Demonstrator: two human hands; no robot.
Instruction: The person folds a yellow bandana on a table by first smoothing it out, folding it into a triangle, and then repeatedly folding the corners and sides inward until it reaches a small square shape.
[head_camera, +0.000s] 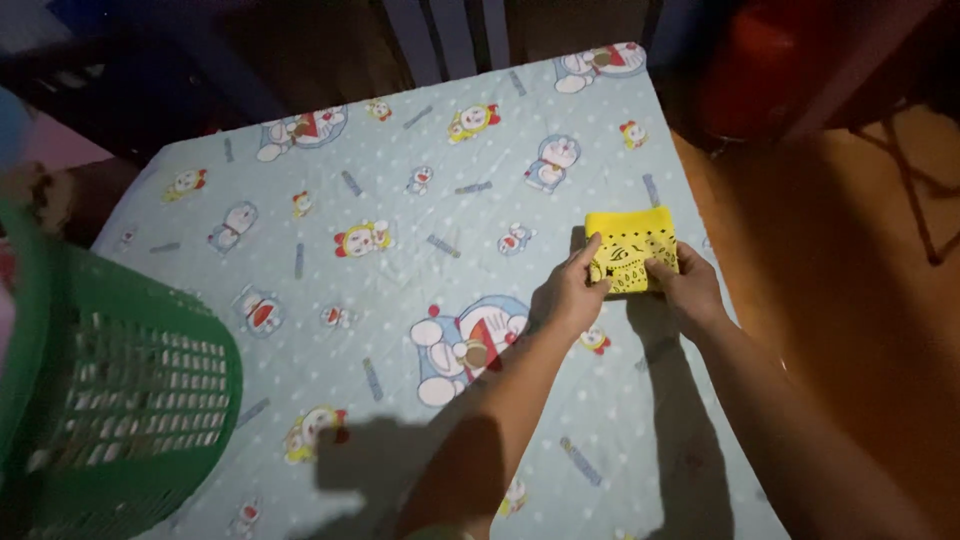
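Note:
A small folded yellow cloth (630, 240) with a dark printed pattern lies near the right edge of a table covered by a light blue cartoon-print sheet (400, 200). My left hand (567, 295) pinches the cloth's near left corner. My right hand (687, 285) grips its near right corner. Both forearms reach in from the bottom of the view. The cloth's far half rests flat on the sheet.
A green plastic laundry basket (120, 400) with a slotted wall stands at the left, partly over the table's edge. Dark chair legs (450, 35) rise beyond the far edge. The orange-brown floor (840, 250) lies to the right, with a red object in the dim back.

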